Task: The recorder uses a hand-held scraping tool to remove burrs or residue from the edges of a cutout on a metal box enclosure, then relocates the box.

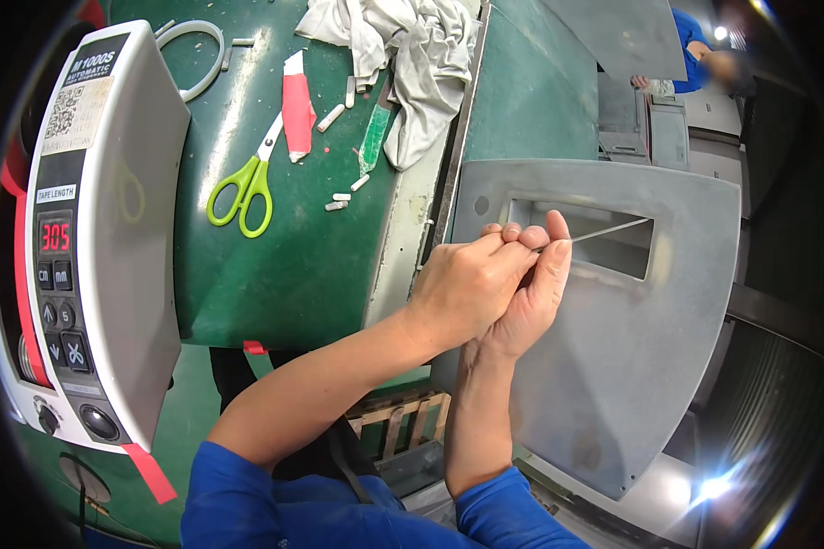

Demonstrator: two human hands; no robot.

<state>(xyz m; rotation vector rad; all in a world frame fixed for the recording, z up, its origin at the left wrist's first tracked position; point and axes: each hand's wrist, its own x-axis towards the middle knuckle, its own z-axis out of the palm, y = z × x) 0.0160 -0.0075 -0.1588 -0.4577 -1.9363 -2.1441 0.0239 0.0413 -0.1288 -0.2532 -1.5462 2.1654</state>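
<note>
Grey and thin, the strip (609,230) extends from the fingertips across the opening (613,257) of the panel (595,366). Its long axis runs nearly straight, the free end pointing right and slightly toward the top of the view, near the opening's upper right corner. Contact between this end and the panel cannot be determined.

The right hand (524,316) is closed in a pinch: thumb and index finger grip the strip, with the other fingers curled behind the left hand. The left hand (462,285) is curled closed, palm down, with its fingertips on the near end of the strip. The hands touch each other.

The panel stands right of the green surface (284,293). On the surface lie the scissors (244,197), handles toward the wearer, a red-wrapped piece (298,112) touching or just beside the blades, a green tool (374,139), and a cloth (430,73). A dispenser (137,256) is at far left. At upper right, a person (689,37) in blue is visible.
</note>
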